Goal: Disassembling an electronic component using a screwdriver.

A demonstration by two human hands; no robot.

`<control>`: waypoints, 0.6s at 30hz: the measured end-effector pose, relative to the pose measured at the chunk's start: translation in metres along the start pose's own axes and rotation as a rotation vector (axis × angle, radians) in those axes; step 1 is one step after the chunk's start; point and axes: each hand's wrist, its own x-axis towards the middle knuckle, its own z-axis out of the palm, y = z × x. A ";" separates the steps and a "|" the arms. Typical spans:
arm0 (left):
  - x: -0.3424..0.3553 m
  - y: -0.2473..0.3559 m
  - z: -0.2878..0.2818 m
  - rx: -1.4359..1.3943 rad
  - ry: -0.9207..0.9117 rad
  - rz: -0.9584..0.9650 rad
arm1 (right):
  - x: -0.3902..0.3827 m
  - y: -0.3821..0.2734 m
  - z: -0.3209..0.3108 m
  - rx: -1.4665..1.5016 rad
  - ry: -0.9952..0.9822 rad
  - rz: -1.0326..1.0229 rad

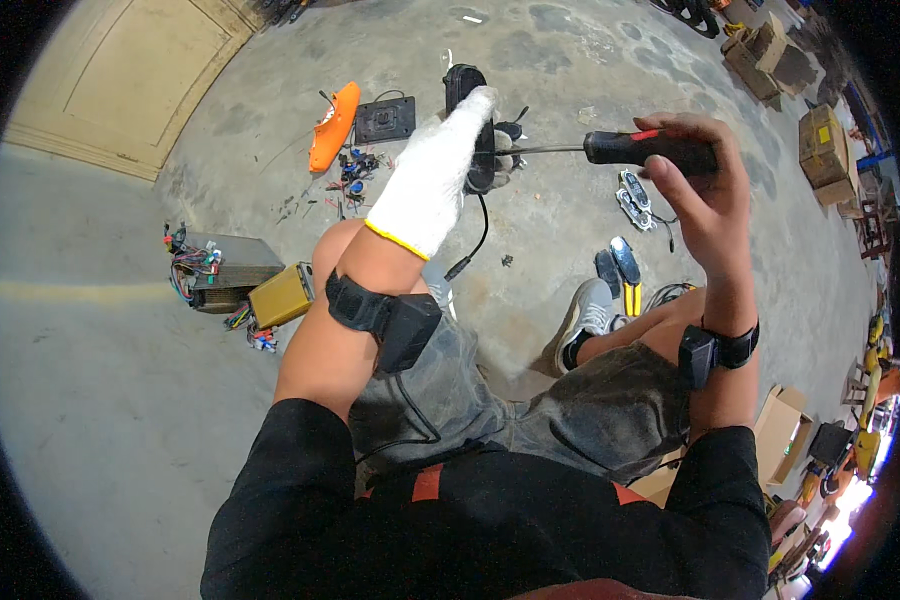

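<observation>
My left hand [432, 160], in a white glove with a yellow cuff, grips a black elongated part [464, 86] with a black cable hanging from it. My bare right hand [700, 180] holds a screwdriver [610, 149] with a black and red handle. Its shaft runs level to the side of the black part; the glove and part hide where the tip sits. Below, a pair of tools with yellow handles [630, 295] lies on the floor near my shoe, and silver parts [633, 200] with wires lie beside my right hand.
On the concrete floor [230, 380] are an orange panel [333, 125], a black plate [385, 120], small wired parts [355, 175], and metal boxes [280, 295] with connectors at left. Cardboard boxes [825, 155] and clutter line the right side. A cream door [110, 80] is upper left.
</observation>
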 end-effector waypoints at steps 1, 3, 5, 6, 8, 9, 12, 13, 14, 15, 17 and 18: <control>0.002 -0.001 -0.001 0.015 0.007 -0.004 | 0.001 -0.003 -0.003 -0.028 -0.012 0.134; 0.003 -0.002 -0.002 0.021 -0.004 0.006 | 0.005 -0.011 -0.008 -0.086 -0.038 0.401; 0.002 -0.001 -0.003 0.022 -0.006 0.004 | 0.008 -0.015 -0.007 -0.209 0.000 0.505; 0.002 -0.001 -0.002 0.020 -0.005 -0.002 | 0.009 -0.016 -0.006 -0.273 0.021 0.555; 0.001 0.000 -0.001 0.019 0.003 -0.006 | 0.007 0.002 -0.005 -0.149 0.073 0.278; 0.002 0.001 -0.001 0.020 0.012 -0.004 | 0.006 0.006 -0.002 -0.085 0.098 0.140; -0.002 0.004 -0.002 -0.035 -0.012 0.007 | 0.006 0.005 0.015 0.054 0.210 -0.071; -0.003 0.005 -0.002 -0.063 -0.026 0.012 | 0.007 0.004 0.018 0.100 0.214 -0.107; -0.001 0.004 -0.004 -0.051 -0.017 0.011 | 0.006 0.000 0.016 0.145 0.170 -0.091; 0.001 0.002 -0.005 -0.041 -0.010 0.010 | 0.005 -0.001 0.013 0.135 0.120 -0.064; 0.002 0.001 -0.004 -0.027 0.007 0.011 | 0.004 0.001 0.001 0.060 0.016 0.004; 0.002 0.001 -0.004 -0.019 0.019 0.013 | 0.003 0.002 -0.003 0.001 -0.038 0.044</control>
